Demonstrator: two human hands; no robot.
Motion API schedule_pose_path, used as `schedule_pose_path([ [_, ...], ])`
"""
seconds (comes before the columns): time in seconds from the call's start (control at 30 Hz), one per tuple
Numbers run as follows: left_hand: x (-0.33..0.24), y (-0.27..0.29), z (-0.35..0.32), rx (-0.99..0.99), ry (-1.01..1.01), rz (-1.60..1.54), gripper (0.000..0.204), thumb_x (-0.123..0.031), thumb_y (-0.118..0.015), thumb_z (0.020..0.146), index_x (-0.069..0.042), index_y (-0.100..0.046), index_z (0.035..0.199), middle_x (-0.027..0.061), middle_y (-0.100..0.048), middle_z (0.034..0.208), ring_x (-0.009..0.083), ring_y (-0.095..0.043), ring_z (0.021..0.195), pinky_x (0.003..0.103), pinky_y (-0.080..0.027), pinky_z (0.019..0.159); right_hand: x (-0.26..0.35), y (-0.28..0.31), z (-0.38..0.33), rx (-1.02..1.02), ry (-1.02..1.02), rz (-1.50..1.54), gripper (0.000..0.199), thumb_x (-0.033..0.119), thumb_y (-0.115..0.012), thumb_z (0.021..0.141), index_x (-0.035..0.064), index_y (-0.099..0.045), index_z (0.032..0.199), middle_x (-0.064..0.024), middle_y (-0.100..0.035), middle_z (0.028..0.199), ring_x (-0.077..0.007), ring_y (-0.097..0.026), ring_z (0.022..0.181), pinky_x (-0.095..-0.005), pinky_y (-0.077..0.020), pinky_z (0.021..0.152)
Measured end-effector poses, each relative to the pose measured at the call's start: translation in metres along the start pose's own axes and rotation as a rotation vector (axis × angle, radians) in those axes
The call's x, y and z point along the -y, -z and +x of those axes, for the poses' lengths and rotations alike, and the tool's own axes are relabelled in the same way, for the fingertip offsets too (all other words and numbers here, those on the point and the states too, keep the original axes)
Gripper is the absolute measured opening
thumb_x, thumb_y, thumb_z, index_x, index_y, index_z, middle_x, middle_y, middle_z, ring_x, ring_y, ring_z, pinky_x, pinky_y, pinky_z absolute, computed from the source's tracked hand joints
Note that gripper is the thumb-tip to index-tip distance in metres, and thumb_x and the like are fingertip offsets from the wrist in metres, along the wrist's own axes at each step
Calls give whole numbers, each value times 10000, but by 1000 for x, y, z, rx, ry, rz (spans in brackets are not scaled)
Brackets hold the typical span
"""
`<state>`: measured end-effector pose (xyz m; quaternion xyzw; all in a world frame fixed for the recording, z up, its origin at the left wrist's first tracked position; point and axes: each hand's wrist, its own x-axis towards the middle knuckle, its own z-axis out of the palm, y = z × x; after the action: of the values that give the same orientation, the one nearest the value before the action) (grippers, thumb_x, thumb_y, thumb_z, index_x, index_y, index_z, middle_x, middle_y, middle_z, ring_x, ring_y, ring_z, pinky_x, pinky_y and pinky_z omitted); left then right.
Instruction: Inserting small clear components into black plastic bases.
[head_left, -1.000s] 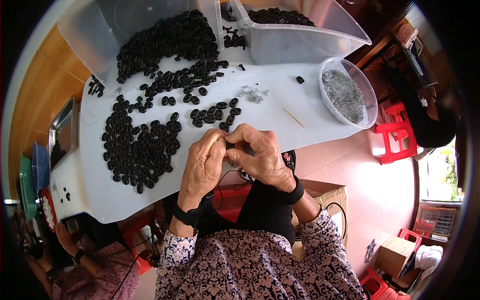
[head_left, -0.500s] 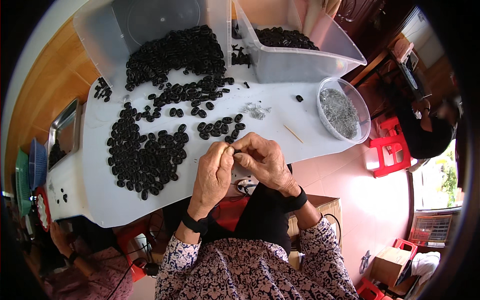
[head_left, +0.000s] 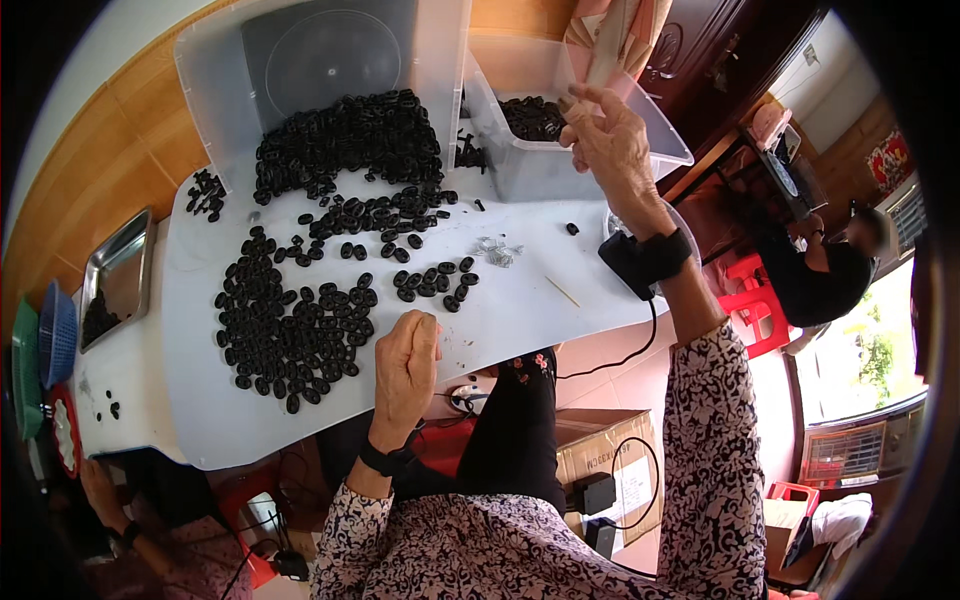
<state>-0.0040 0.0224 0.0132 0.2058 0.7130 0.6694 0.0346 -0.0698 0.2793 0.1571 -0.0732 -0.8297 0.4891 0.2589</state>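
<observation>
Just off the table's front edge, my left hand (head_left: 405, 370) is closed, fingers curled in; what they hold, if anything, is hidden. My right hand (head_left: 618, 150) reaches out over the right-hand clear plastic bin (head_left: 540, 175), its fingers apart and no piece visible in them. Black pieces (head_left: 530, 118) lie inside that bin. Nearest my left hand is a small cluster of black oval pieces with holes (head_left: 435, 280). A larger spread of the same pieces (head_left: 290, 335) covers the table's left part. Tiny clear pieces (head_left: 497, 251) lie in a little heap mid-table.
A second clear bin (head_left: 215, 110), tipped toward me, spills a black heap (head_left: 350, 145). My right wrist partly hides a round tub (head_left: 613, 222). A thin wooden stick (head_left: 562, 290) and a lone black piece (head_left: 572, 229) rest on the white table (head_left: 520, 325). A metal tray (head_left: 118, 270) stands left.
My hands were together, fingertips on a small black piece. Now they are apart: the right has swung up and away over the bin, while the left stays near the table edge, slightly lower.
</observation>
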Motion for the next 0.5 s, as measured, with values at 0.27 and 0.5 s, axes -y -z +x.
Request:
schedule_pose_path([
  [0.27, 6, 4, 0, -29, -2, 43, 273, -151, -446, 980, 37, -498, 789, 85, -491, 651, 143, -448, 511, 298, -358, 481, -37, -46, -60, 448, 129, -317, 104, 81, -617, 801, 1, -680, 822, -112, -650, 680, -220, -618, 583, -338, -509, 599],
  [0.5, 4, -2, -1, -12, -27, 103, 263, -146, -467, 983, 37, -498, 798, 98, -503, 689, 158, -447, 512, 311, -369, 482, -76, -63, -69, 499, 510, -561, 74, 113, -645, 792, 45, -673, 787, -77, -600, 810, -286, -572, 831, -403, -481, 760],
])
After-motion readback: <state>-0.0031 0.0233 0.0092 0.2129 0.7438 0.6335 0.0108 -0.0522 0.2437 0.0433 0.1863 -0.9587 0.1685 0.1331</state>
